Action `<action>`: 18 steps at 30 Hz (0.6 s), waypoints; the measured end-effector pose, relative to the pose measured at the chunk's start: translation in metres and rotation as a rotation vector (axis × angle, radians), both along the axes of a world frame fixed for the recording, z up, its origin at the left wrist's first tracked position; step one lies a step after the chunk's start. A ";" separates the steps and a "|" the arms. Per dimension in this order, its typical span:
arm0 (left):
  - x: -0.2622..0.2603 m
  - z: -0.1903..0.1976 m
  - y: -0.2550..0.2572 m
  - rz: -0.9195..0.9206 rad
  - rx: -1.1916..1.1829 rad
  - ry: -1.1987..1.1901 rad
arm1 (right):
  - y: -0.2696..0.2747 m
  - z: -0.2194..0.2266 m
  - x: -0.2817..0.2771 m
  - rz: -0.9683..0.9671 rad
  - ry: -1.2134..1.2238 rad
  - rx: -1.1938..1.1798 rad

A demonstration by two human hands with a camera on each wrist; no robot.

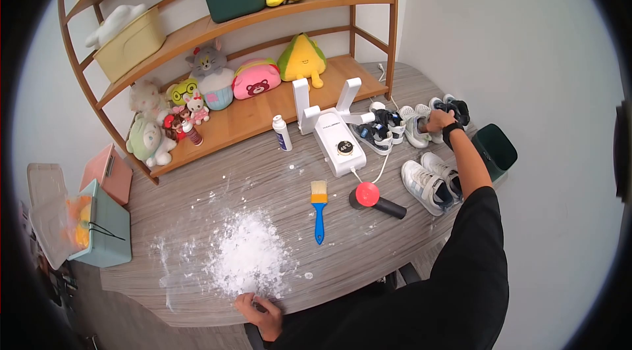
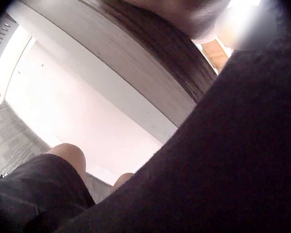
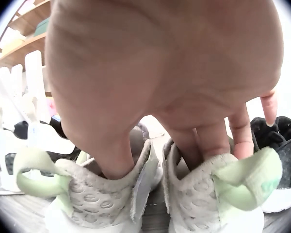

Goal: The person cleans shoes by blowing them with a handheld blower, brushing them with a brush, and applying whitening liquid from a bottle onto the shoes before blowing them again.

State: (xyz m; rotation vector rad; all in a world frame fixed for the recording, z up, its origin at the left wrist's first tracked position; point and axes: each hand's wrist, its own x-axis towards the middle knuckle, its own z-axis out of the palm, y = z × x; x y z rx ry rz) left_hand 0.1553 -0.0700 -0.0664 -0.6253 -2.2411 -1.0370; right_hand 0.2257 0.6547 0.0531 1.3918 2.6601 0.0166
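Observation:
My right hand [image 1: 440, 120] reaches to the far right of the table, into a pair of white sneakers [image 1: 415, 127] with pale green heel loops. The right wrist view shows the thumb inside one sneaker [image 3: 99, 194] and several fingers inside the other [image 3: 199, 194], pinching their neighbouring sides. A dark pair of shoes [image 1: 464, 112] stands just beyond. Near the table's front edge, my left hand [image 1: 260, 314] rests with loosely bent fingers beside a heap of white powder [image 1: 250, 254]; the left wrist view mostly shows dark clothing and the table's side.
A white shoe dryer [image 1: 339, 146] with upright tubes stands mid-table by dark-and-white shoes [image 1: 374, 136]. Nearer lie a blue-handled brush [image 1: 319, 212], a red-topped black-handled tool [image 1: 378, 200] and white strap sneakers [image 1: 424, 182]. A dark green bin [image 1: 495, 149], white bottle [image 1: 282, 133] and toy shelf [image 1: 243, 113] surround these.

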 end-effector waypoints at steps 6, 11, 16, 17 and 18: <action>0.000 0.011 0.005 -0.045 0.018 0.025 | -0.001 -0.006 0.000 0.072 0.211 0.122; -0.002 0.008 0.000 -0.063 0.048 0.015 | 0.006 0.002 0.004 0.016 0.186 0.052; -0.001 0.007 -0.002 -0.075 0.059 0.007 | -0.021 0.050 0.010 -0.019 0.448 0.061; -0.001 0.007 -0.002 -0.076 0.061 0.008 | -0.026 0.061 0.011 -0.030 0.510 0.085; -0.001 0.006 -0.002 -0.077 0.064 0.009 | -0.031 0.074 0.012 0.007 0.565 0.102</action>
